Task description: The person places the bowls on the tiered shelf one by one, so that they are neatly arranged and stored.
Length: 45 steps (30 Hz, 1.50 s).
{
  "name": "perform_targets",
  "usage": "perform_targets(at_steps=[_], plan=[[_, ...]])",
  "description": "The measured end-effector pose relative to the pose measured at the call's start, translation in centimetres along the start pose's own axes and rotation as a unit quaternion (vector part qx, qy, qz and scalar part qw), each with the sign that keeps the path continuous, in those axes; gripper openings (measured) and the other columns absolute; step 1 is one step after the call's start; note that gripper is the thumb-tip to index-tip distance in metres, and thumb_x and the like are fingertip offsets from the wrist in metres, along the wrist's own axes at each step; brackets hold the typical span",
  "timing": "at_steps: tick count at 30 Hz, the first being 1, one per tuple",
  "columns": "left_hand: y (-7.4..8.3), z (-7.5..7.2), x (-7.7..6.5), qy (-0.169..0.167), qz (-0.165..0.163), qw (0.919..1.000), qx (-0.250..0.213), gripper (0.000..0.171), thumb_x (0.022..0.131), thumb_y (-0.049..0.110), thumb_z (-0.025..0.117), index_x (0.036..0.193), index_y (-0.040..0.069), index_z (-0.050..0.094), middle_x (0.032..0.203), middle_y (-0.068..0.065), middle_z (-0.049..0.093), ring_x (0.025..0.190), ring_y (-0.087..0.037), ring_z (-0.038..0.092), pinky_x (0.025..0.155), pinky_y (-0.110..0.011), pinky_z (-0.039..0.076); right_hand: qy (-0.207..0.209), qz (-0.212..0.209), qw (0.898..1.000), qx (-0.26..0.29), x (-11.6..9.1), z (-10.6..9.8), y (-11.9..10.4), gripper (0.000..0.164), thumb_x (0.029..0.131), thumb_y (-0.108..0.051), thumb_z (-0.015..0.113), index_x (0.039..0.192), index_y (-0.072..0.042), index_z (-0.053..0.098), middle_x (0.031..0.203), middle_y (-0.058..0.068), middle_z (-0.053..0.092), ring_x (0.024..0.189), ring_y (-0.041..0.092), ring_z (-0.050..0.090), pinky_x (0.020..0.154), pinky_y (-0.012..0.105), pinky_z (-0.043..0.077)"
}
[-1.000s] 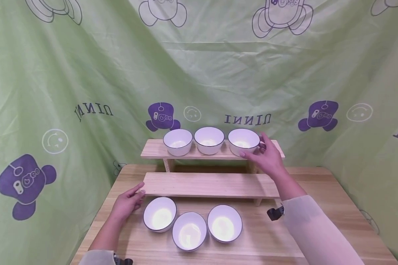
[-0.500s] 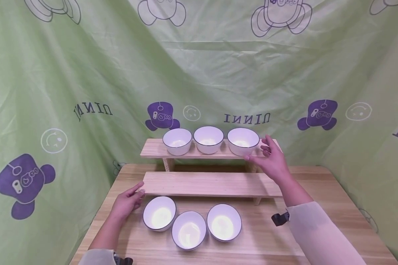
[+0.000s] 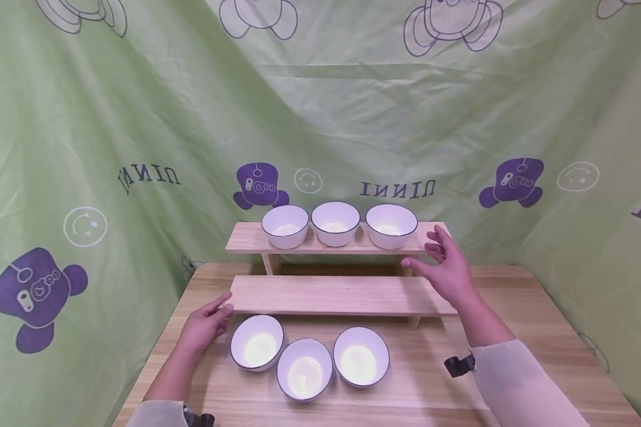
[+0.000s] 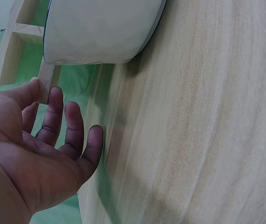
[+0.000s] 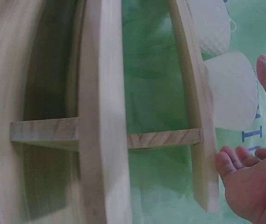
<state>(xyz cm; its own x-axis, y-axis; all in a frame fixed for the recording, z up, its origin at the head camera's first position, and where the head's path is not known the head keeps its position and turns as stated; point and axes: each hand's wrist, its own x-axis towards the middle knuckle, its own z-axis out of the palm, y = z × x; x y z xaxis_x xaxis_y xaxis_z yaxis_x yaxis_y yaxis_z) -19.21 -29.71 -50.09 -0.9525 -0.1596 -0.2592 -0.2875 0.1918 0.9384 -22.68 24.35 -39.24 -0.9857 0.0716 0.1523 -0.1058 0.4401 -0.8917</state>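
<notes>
A two-step wooden stand (image 3: 342, 295) carries three white bowls with dark rims on its upper board: a left bowl (image 3: 285, 228), a middle bowl (image 3: 335, 224) and a right bowl (image 3: 392, 227). My left hand (image 3: 203, 326) pinches the left end of the lower board between thumb and fingers; the left wrist view shows the board end (image 4: 44, 88) there, with the other fingers loosely spread. My right hand (image 3: 448, 273) is beside the upper board's right end, apart from the right bowl, fingers relaxed and holding nothing. In the right wrist view that bowl (image 5: 233, 91) sits beyond the fingertips.
Three more white bowls stand on the wooden table (image 3: 432, 391) before the stand: a left one (image 3: 257, 344), a middle one (image 3: 304, 370) and a right one (image 3: 361, 357). A green printed cloth (image 3: 320, 118) hangs behind and at both sides.
My right hand has let go of the right bowl on the upper board and drawn back to the right and down. The left hand stays at the lower board's end.
</notes>
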Motion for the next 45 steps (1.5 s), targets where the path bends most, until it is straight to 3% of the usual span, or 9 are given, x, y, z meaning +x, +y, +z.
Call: perform_targets(at_steps=[9,17,25,32,45], plan=[[0.0,0.0,0.1,0.000,0.002,1.0000,-0.005,0.062,0.099,0.035,0.073,0.154,0.016,0.052,0.109,-0.008,0.075,0.093,-0.021,0.069,0.085,-0.035,0.060,0.001,-0.015,1.000,0.000,-1.4,-0.1,1.4,0.119,0.081,-0.042,0.091,0.166,-0.008,0.016,0.159,0.019,0.042,0.141,0.045,0.045,0.116,0.056,0.037],[-0.1,0.1,0.2,-0.001,0.000,1.0000,-0.005,0.062,0.099,0.035,0.073,0.154,0.016,0.052,0.110,-0.010,0.074,0.094,-0.021,0.069,0.086,-0.036,0.060,0.011,0.009,0.999,-0.033,-2.6,-0.1,3.4,0.119,0.079,-0.052,0.088,0.166,-0.009,0.019,0.159,0.018,0.042,0.142,0.044,0.042,0.116,0.059,0.035],[-0.2,0.0,0.3,-0.003,-0.003,1.0000,-0.002,0.062,0.099,0.035,0.073,0.154,0.017,0.051,0.114,-0.011,0.074,0.096,-0.021,0.069,0.086,-0.036,0.060,0.025,0.009,0.999,-0.033,-3.6,-0.1,5.5,0.111,0.083,-0.046,0.088,0.165,-0.008,0.023,0.157,0.021,0.043,0.140,0.042,0.043,0.116,0.058,0.035],[-0.2,0.0,0.2,-0.002,-0.005,1.0000,-0.005,0.063,0.099,0.035,0.073,0.154,0.017,0.051,0.111,-0.008,0.074,0.094,-0.020,0.068,0.084,-0.035,0.061,0.026,0.029,0.999,-0.021,-4.6,-0.4,6.4,0.107,0.084,-0.045,0.087,0.163,-0.005,0.027,0.159,0.020,0.042,0.142,0.042,0.041,0.118,0.057,0.034],[-0.4,0.0,0.5,-0.003,-0.008,0.9999,-0.012,0.061,0.100,0.034,0.072,0.155,0.017,0.050,0.107,-0.005,0.074,0.092,-0.019,0.068,0.085,-0.036,0.061,0.042,0.082,0.994,-0.063,-5.6,-0.4,8.3,0.105,0.083,-0.055,0.084,0.162,-0.009,0.033,0.160,0.025,0.037,0.142,0.052,0.036,0.113,0.065,0.034]])
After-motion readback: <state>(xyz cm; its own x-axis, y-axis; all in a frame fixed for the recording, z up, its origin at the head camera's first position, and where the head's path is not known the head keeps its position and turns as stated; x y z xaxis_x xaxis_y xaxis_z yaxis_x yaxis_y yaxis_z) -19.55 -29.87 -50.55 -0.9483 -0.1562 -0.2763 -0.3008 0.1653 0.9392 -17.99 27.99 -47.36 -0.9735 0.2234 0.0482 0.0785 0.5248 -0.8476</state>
